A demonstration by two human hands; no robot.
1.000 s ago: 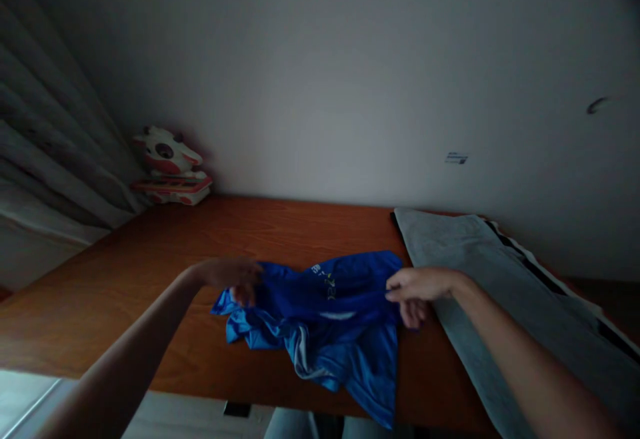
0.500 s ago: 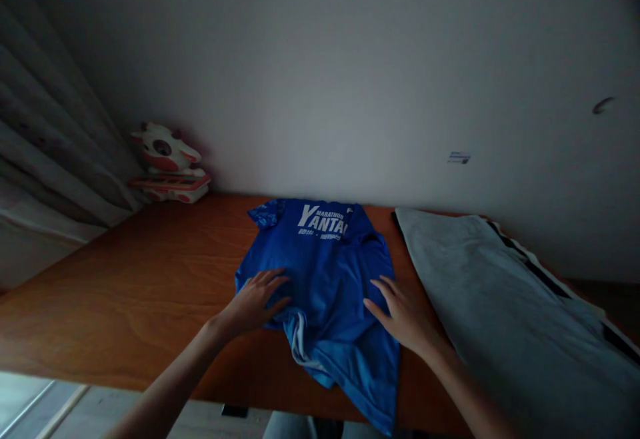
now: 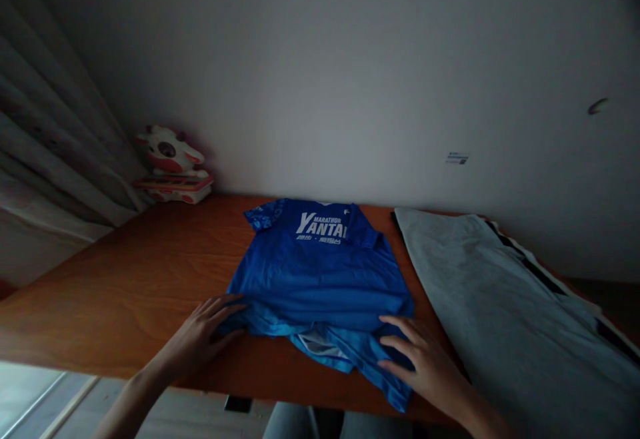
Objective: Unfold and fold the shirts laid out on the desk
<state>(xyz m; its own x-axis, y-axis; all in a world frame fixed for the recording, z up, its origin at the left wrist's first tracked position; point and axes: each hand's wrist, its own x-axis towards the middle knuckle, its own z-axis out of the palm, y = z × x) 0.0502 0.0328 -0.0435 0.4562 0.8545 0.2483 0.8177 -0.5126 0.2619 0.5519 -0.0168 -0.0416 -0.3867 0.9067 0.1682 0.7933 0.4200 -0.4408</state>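
Observation:
A blue marathon T-shirt (image 3: 320,272) lies front up on the wooden table, its neck toward the wall and its white lettering readable. The lower hem is rumpled, and a pale inner side shows at its middle. My left hand (image 3: 207,329) rests at the shirt's lower left corner with the fingers apart. At the lower right side, my right hand (image 3: 415,356) touches the fabric, fingers spread. The right sleeve lies folded in over the chest, while the left sleeve points outward.
Grey cloth (image 3: 480,292) lies in a flat pile along the right of the wooden table (image 3: 125,292). A cow-shaped toy keyboard (image 3: 173,166) stands at the back left beside a curtain (image 3: 45,139). The wall (image 3: 325,79) borders the table's far edge.
Both hands have moved apart and toward me. The shirt's lower part has spread wider and flatter, and its hanging lower right corner has drawn up a little.

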